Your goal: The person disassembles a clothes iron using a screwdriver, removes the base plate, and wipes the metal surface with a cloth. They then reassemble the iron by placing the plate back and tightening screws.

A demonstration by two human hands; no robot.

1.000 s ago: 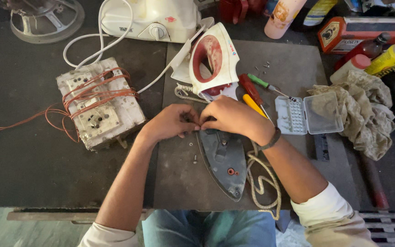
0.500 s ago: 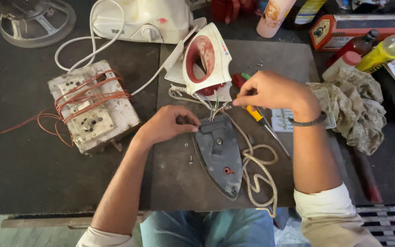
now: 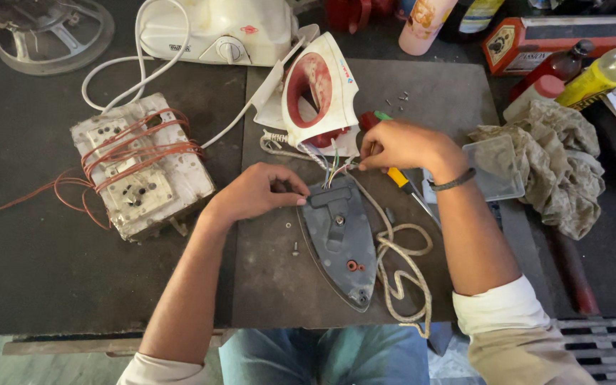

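- The soleplate [image 3: 338,239], a grey iron base, lies flat in the middle of the dark mat [image 3: 458,93], its point toward the near edge.
- The left hand [image 3: 258,194] rests at the soleplate's far left corner, fingers curled together with the tips touching its edge.
- The right hand [image 3: 408,146] hovers just beyond the soleplate's far right corner, fingers pinched together; whether they grip one of the thin wires [image 3: 333,170] I cannot tell.
- Those wires run from the soleplate up into the white and red iron shell [image 3: 320,93], which stands tilted just beyond.
- A braided cord [image 3: 401,274] loops on the mat just right of the soleplate.
- A yellow-handled screwdriver [image 3: 402,182] lies under the right wrist.
- A small screw [image 3: 295,249] sits just left of the soleplate.
- A socket board [image 3: 140,164] wound with red wire lies well left.
- A crumpled rag [image 3: 550,160] lies at the right, beside a clear plastic box [image 3: 497,171].
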